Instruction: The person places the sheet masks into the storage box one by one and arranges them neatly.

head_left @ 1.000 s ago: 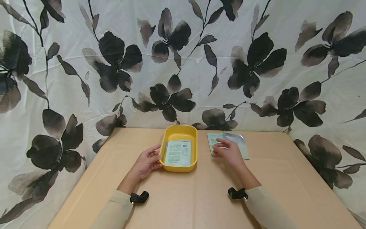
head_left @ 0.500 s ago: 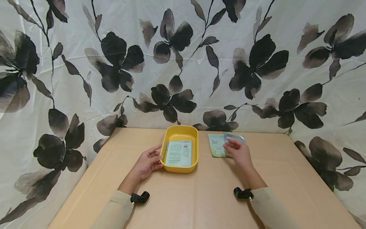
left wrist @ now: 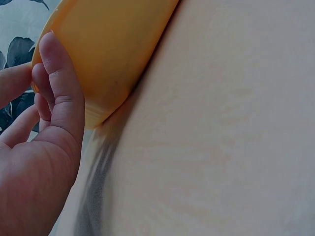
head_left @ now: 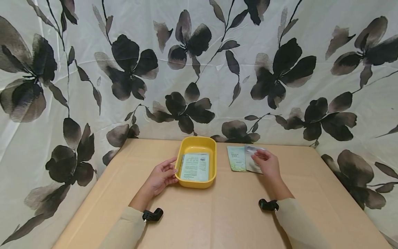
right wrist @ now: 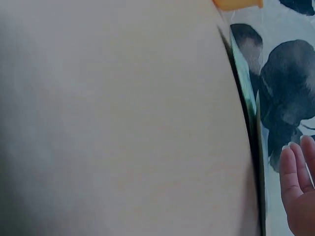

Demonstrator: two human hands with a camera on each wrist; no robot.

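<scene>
My left hand (head_left: 162, 177) grips the left side of a yellow rectangular tub (head_left: 212, 173), its thumb on the outer wall in the left wrist view. Inside the tub lies a flat pale green sachet (head_left: 195, 167) with printed text and a barcode, and another edge peeks out beneath it. On the table to the right, a green printed sachet (head_left: 237, 159) lies beside a silvery sachet (head_left: 251, 164) that overlaps its edge. Over the silvery one hovers my right hand (head_left: 271, 166), fingers loosely bent. In the right wrist view those fingers (right wrist: 290, 172) hold nothing.
A tan table (head_left: 230, 214) carries everything. Behind it hangs a white cloth (head_left: 230, 86) with dark flower prints. Black wrist cameras are strapped to the left wrist (head_left: 152, 215) and the right wrist (head_left: 268, 205).
My right hand has slid rightward from the green sachet across to the silvery one, uncovering the green sachet. My left hand stays on the tub; the view has shifted slightly.
</scene>
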